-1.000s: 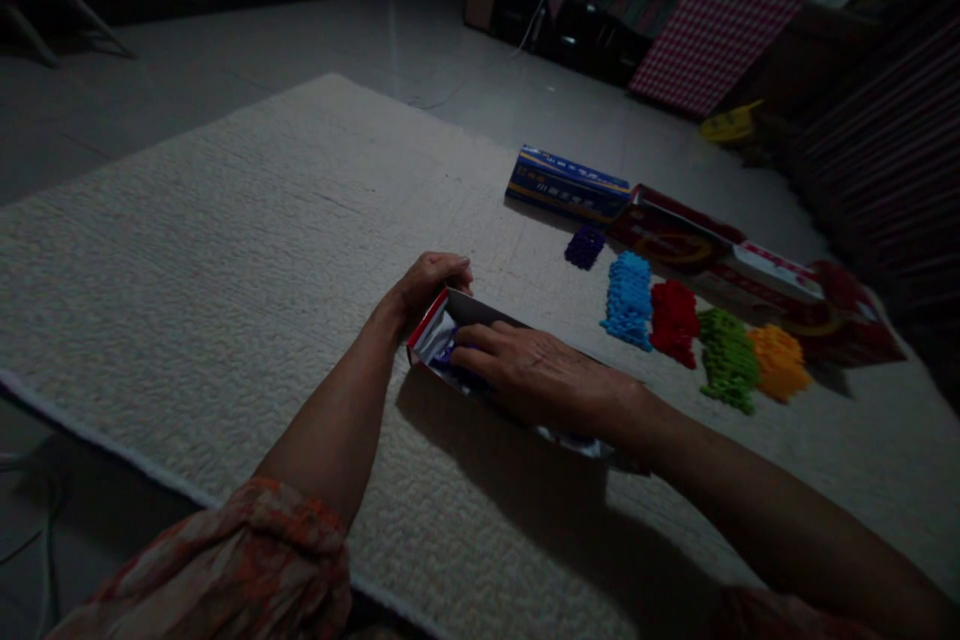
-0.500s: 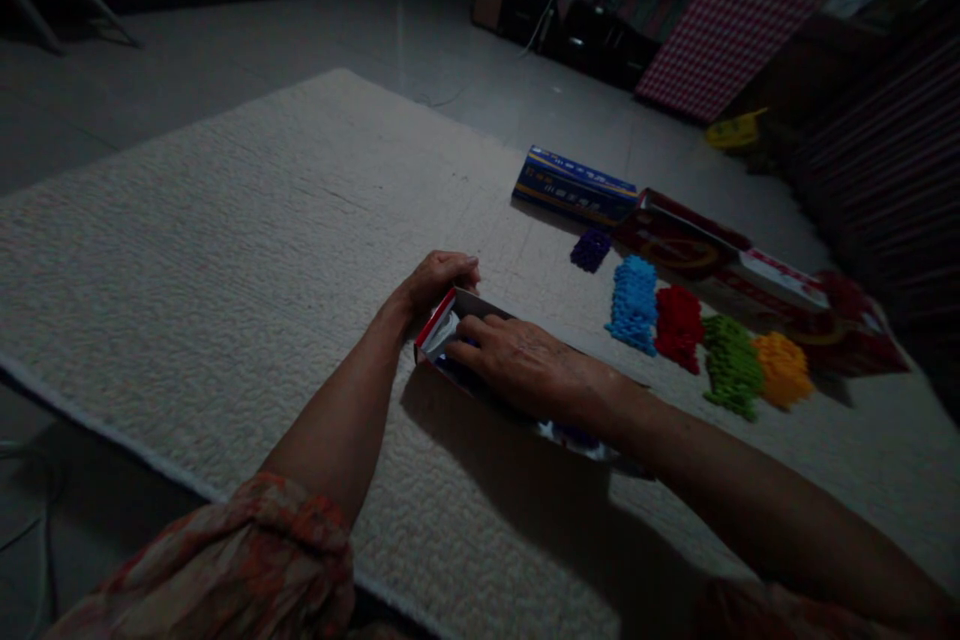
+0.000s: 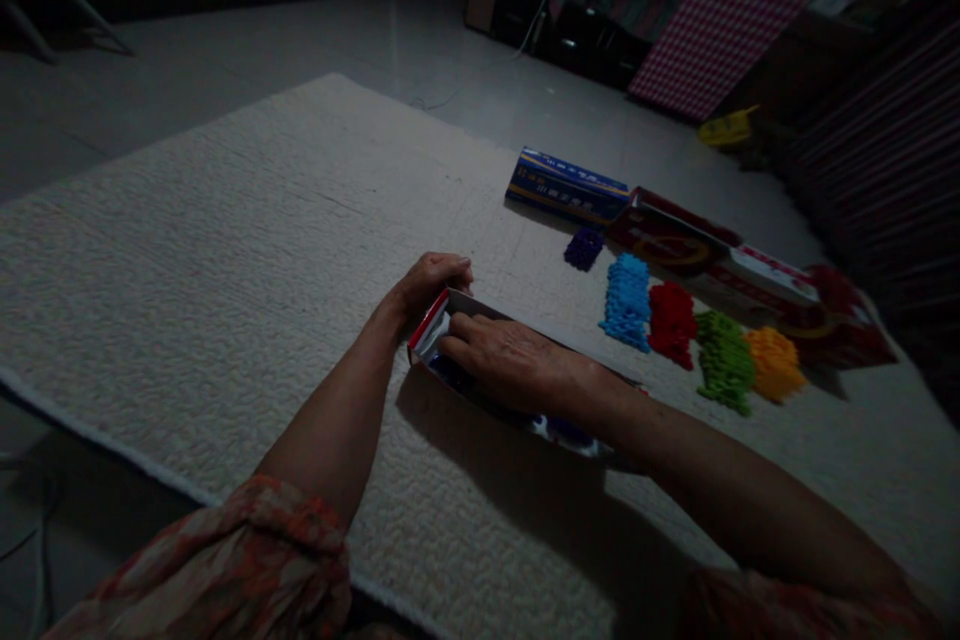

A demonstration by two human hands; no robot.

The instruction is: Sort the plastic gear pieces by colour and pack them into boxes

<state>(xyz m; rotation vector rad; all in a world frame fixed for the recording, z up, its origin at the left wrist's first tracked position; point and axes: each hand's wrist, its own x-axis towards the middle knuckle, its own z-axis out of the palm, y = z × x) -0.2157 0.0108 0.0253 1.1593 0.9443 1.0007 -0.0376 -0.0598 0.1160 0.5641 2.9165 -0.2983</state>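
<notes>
A long, narrow open cardboard box (image 3: 426, 322) with a red edge sits on the pale mat in front of me. Silvery lining and dark blue-purple contents (image 3: 564, 432) show inside it. My left hand (image 3: 437, 276) is curled around the box's far left corner, its fingertips partly out of sight behind it. Reaching down into the box from the right is my right hand (image 3: 496, 352). Its fingers are bent and pressed together near the left end, and whatever they grip is hidden.
Beyond the box lie piles of small pieces: purple (image 3: 584, 248), light blue (image 3: 627, 302), red (image 3: 672, 322), green (image 3: 724, 360) and orange (image 3: 775, 363). Behind them stand a blue carton (image 3: 566, 188) and red cartons (image 3: 671, 238). The quilted mat (image 3: 247, 220) covers the tiled floor.
The whole view has shifted slightly. Both hands stay at the box, and my right hand's fingers look a little more bent inside it.
</notes>
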